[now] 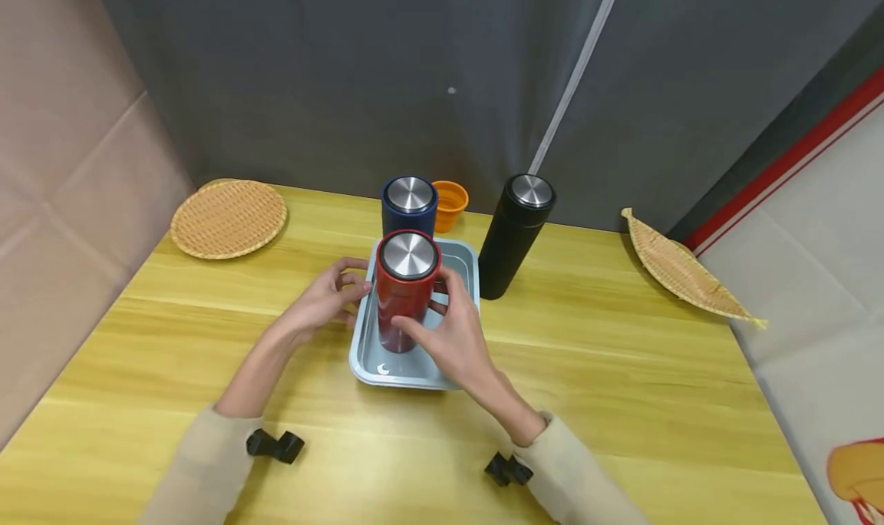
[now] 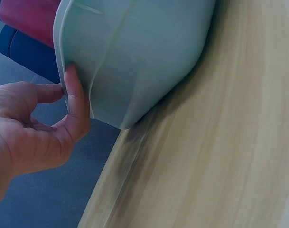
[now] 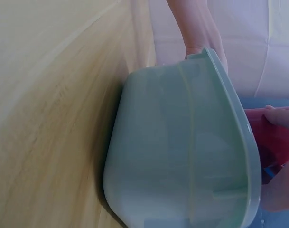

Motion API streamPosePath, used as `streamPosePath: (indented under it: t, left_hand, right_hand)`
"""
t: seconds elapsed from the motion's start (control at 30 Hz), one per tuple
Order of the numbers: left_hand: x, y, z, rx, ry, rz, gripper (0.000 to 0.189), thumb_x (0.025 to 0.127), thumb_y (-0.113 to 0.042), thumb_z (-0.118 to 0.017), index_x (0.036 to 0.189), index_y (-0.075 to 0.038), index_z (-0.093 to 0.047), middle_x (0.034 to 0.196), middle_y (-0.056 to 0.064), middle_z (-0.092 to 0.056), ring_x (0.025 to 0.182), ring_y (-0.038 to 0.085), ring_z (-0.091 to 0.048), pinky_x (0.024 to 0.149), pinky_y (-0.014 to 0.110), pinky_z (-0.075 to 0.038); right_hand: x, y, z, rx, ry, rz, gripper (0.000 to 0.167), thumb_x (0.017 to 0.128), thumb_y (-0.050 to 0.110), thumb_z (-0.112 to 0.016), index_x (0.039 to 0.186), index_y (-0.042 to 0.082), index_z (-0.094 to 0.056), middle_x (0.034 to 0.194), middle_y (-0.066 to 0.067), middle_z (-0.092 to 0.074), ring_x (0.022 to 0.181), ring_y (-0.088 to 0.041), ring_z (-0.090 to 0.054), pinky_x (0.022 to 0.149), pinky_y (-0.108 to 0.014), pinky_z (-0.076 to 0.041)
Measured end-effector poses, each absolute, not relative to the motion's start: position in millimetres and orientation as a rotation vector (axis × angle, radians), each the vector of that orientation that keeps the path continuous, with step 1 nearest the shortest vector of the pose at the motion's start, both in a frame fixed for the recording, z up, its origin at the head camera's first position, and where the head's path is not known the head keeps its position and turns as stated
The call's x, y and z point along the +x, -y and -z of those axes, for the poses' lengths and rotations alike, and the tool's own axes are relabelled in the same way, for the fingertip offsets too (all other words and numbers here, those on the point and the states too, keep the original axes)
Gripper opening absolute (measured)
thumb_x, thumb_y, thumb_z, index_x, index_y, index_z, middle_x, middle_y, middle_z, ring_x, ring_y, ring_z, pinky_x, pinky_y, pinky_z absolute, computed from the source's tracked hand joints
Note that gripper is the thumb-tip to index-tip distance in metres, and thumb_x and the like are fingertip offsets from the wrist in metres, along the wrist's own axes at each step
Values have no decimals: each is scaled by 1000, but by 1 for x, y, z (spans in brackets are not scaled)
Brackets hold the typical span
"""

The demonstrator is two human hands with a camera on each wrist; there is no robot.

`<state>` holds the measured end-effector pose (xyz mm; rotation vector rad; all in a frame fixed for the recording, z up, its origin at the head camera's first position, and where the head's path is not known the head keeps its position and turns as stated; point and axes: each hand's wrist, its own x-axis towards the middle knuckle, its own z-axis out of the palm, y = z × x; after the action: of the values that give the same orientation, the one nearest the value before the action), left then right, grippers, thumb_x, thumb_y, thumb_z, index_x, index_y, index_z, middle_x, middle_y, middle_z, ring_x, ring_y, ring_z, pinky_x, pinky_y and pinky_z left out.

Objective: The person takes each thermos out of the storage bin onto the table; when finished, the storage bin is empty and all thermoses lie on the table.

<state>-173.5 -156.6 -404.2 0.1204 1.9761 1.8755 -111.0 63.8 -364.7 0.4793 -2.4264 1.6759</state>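
A red thermos flask (image 1: pixel 404 310) with a steel-topped lid stands within a pale blue-grey plastic bin (image 1: pixel 366 375). My right hand (image 1: pixel 457 329) holds the flask from the right, thumb on its near side and fingers round the far side. At the bin's left rim my left hand (image 1: pixel 328 298) pinches the edge; the left wrist view shows a fingertip (image 2: pixel 72 78) on the outer wall and the thumb by the rim. A dark blue flask (image 1: pixel 409 216) rises at the bin's far end, its lower part hidden behind the red one.
Just right of the bin, a black flask (image 1: pixel 512 237) stands on the wooden table (image 1: pixel 608 402). An orange cup (image 1: pixel 450 203) sits behind the bin. Woven trays lie at the left (image 1: pixel 228 218) and right (image 1: pixel 684 268). A dark grey partition (image 1: pixel 331 80) borders the table's back.
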Motion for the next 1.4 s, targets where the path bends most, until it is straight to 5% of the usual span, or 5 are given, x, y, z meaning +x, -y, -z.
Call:
streamPosePath:
  t: [1.2,1.4]
  left_hand:
    - [-175,160,401,135,-1947,-1859,54,97,-9,-56,144,-2,-29,115,21,-45,80,22,-57,55,30,-55]
    - [-175,159,401,128,-1956,-1849,54,97,-8,-55,144,-2,-28,117,23,-45,83,25,-57,57,32,-56]
  right_hand:
    - [-122,-110,307,548,2273,-1746,63,79,7,-79,134,6,-49,116,-5,-60,99,-21,-59,77,-43,-57]
    - [-120,-122,297,512,2251,-1713,63,77,5,-80,133,5,-50,116,-5,-60,100,-18,-58,77,-34,-57]
